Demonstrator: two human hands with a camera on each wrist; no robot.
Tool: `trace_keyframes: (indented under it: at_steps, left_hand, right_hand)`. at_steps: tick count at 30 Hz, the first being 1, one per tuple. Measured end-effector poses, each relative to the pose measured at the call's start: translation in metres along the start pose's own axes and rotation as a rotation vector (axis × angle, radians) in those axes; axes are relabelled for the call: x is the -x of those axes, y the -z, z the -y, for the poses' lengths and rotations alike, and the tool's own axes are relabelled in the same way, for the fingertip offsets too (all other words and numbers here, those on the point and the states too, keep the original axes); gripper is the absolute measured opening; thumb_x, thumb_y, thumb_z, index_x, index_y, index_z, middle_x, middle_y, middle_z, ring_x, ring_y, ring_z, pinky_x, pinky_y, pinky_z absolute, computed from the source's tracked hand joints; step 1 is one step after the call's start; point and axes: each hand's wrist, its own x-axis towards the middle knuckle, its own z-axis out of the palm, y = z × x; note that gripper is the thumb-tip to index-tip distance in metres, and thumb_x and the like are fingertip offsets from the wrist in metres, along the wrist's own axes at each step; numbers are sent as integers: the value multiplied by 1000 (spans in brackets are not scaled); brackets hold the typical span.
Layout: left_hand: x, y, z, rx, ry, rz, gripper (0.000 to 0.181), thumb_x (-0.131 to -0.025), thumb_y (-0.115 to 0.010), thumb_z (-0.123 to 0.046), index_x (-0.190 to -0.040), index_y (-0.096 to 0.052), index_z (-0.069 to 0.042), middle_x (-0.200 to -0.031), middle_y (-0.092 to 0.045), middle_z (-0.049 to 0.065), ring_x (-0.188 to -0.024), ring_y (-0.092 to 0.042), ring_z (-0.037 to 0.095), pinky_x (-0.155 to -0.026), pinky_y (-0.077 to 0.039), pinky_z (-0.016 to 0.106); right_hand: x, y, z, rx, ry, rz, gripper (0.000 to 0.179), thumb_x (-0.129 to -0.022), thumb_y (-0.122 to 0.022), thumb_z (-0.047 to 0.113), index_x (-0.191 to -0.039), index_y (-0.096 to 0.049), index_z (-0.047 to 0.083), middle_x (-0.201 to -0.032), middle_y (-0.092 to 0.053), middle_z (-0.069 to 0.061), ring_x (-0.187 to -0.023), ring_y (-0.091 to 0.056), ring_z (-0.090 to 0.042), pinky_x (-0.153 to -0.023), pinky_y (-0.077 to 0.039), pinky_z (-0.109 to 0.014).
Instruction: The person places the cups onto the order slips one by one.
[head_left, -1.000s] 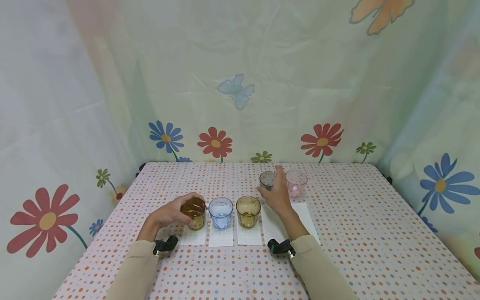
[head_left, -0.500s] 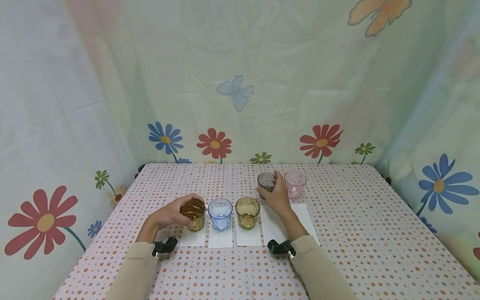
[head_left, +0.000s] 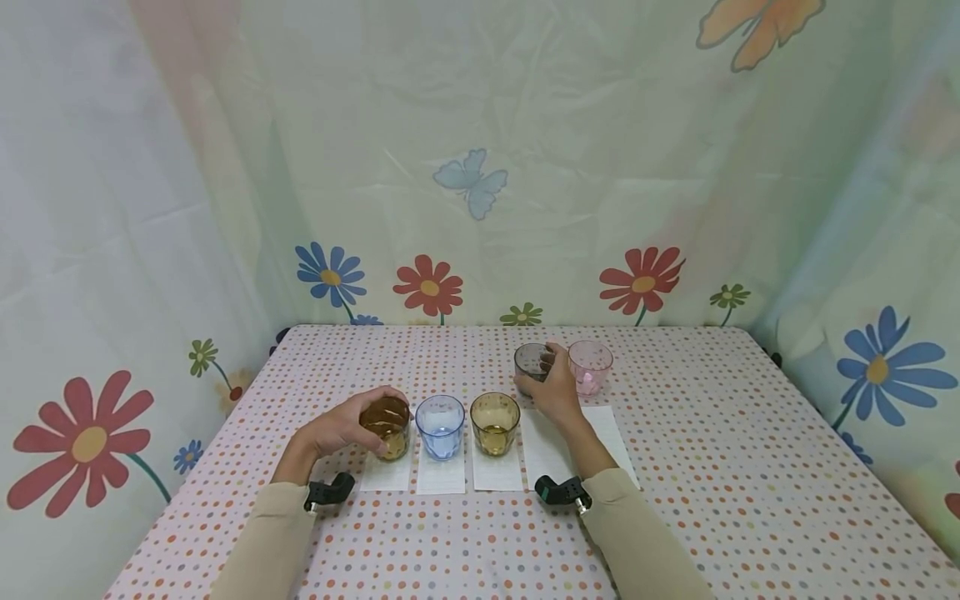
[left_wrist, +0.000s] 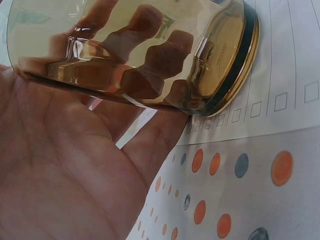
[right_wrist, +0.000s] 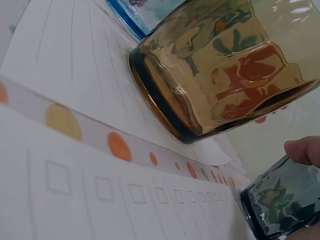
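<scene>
My left hand point(head_left: 341, 427) grips an amber glass point(head_left: 393, 433) that stands upright on a paper sheet at the left end of a row. In the left wrist view, its fingers show through the wall of the amber glass point(left_wrist: 220, 55). Farther back, my right hand point(head_left: 558, 393) holds a smoky grey glass point(head_left: 529, 358) between thumb and fingers. The right wrist view catches only a thumb and fingertip on that grey glass point(right_wrist: 280, 200). Close beside the right hand stands a pink glass point(head_left: 592, 364).
Between the hands a clear blue glass point(head_left: 441, 429) and a yellowish-brown glass point(head_left: 495, 423) stand on their own sheets. A wider white sheet point(head_left: 542, 458) lies under the right forearm. Dotted cloth covers the table point(head_left: 420, 542), and a flowered curtain point(head_left: 540, 208) rises behind it.
The right hand, earlier raised with straighter fingers beside the grey glass, has lowered and curled its fingers round it. My left hand keeps its hold on the amber glass.
</scene>
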Motion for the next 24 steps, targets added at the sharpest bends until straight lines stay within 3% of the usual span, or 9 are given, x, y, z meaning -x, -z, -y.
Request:
trace_keyframes:
  at_steps: [9,24]
  left_hand:
    - [0,0,1,4,12,-8,75,-72,-82,-7,-139,-49,-1,-136,-57,18,-125,-53,36,-105,-45,49]
    - [-1,-1,0,4,7,-2,76,-72,-81,-9,-139,-48,2,-136,-56,22,-125,-53,38,-106,-44,51]
  right_hand:
    - [2,-2,0,-28,23,-1,89,-87,-77,14,-155,-21,3,-144,-42,-26,-136,-42,-39,-111,-37,-52]
    - [2,-1,3,-44,43,-39,87,-84,-81,14,-151,-29,2,-138,-48,-25,-128,-47,-38,-106,-42,-52]
